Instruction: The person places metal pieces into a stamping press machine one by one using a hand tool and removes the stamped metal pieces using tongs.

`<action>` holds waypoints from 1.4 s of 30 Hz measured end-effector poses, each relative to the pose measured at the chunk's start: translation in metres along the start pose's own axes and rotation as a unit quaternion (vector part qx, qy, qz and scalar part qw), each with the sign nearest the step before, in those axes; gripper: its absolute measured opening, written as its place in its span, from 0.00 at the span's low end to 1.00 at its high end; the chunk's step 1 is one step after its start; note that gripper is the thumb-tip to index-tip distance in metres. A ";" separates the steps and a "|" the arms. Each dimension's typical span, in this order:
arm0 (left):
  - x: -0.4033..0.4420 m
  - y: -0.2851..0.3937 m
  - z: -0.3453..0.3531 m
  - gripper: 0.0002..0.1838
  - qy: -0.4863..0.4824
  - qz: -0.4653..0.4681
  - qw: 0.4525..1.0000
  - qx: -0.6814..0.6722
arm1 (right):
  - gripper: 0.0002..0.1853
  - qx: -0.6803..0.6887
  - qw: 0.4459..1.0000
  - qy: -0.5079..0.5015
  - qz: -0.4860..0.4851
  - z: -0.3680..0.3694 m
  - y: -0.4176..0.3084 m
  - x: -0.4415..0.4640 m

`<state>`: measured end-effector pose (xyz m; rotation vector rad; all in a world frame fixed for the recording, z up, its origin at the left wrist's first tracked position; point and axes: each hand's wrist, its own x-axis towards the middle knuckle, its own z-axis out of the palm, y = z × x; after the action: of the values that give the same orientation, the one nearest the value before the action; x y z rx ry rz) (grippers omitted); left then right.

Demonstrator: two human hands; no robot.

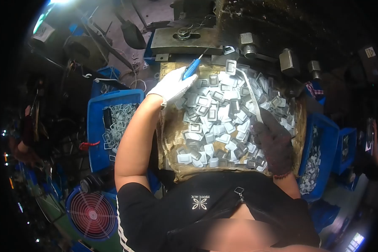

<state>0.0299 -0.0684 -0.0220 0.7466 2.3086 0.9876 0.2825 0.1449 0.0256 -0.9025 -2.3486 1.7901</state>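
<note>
My left hand [172, 86], in a white glove, is closed round the blue handle of a screwdriver-like tool [191, 69]. Its thin metal shaft points up and right towards the machine. In a dark grey glove, my right hand [275, 140] grips long metal tweezers [252, 94]. At their far end is a small rectangular metal piece [231, 67] with a raised frame shape; whether the tips pinch it I cannot tell. Between and below my hands, a heap of similar metal pieces [222, 109] covers much of a worn, brown-covered work surface [170, 143].
A steel clamp bar [166, 40] with a bolt and heavy bolts [248, 44] of a machine border the far side. Blue bins [92, 138] of small metal parts stand left and right [329, 147]. A fan [92, 214] is at lower left. Other people are partly visible at both sides.
</note>
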 end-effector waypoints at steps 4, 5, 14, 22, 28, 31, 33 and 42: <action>0.023 0.025 -0.002 0.28 0.035 0.055 0.979 0.194 | 0.24 0.008 0.999 0.045 -0.001 -0.009 0.004 0.000; 0.029 0.037 -0.004 0.27 0.035 0.049 0.974 0.216 | 0.24 0.021 0.998 0.065 0.002 -0.011 0.005 -0.001; 0.107 0.112 0.000 0.16 -0.018 -0.006 0.937 0.350 | 0.21 0.022 0.989 0.140 -0.040 -0.038 0.006 0.015; 0.052 0.065 0.035 0.24 0.183 -0.007 0.972 0.151 | 0.20 -0.091 0.975 0.150 -0.137 -0.022 -0.016 0.052; 0.024 0.041 0.060 0.24 0.165 -0.006 0.960 0.224 | 0.17 -0.204 0.933 0.176 -0.238 -0.008 -0.001 0.077; 0.027 0.037 0.056 0.21 0.184 -0.037 0.968 0.167 | 0.18 -0.277 0.893 0.190 -0.299 -0.006 -0.002 0.076; 0.031 0.031 0.055 0.20 0.216 -0.057 0.969 0.109 | 0.20 -0.350 0.859 0.191 -0.322 -0.017 0.004 0.073; 0.017 0.039 0.044 0.16 0.114 -0.075 0.897 -0.421 | 0.21 0.039 0.997 0.044 0.057 -0.005 -0.032 -0.007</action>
<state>0.0569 -0.0137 -0.0230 0.0878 1.7728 1.8710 0.2772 0.1412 0.0581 -1.1008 -2.2005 1.8269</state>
